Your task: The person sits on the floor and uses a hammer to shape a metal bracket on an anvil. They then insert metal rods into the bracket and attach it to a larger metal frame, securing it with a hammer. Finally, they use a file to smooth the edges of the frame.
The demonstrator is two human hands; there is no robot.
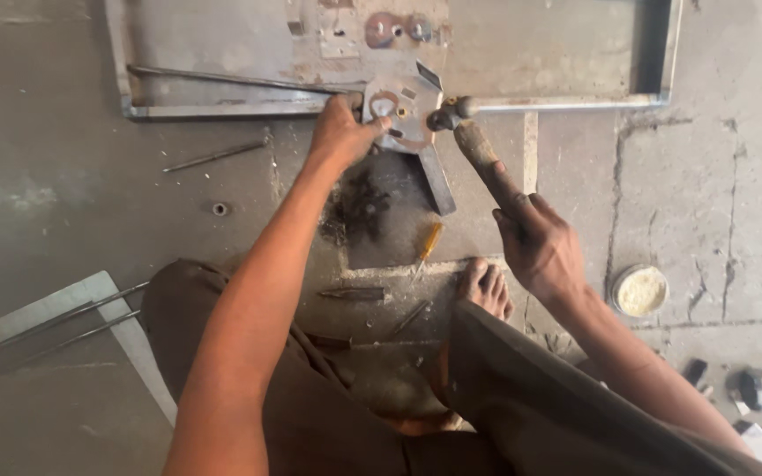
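At upper centre of the frame, the left hand (342,132) is clenched on a flat metal plate (407,110) with a curved slot, pressing it against the edge of a steel frame (222,109) lying on the concrete floor (63,203). The right hand (540,247), right of centre, has its grip closed around the wooden handle of a hammer (474,141), whose dark head sits just beside the plate. At lower right a small round tin (639,291) holds pale yellowish powder. A yellow-handled screwdriver (427,247) lies near a bare foot (485,286).
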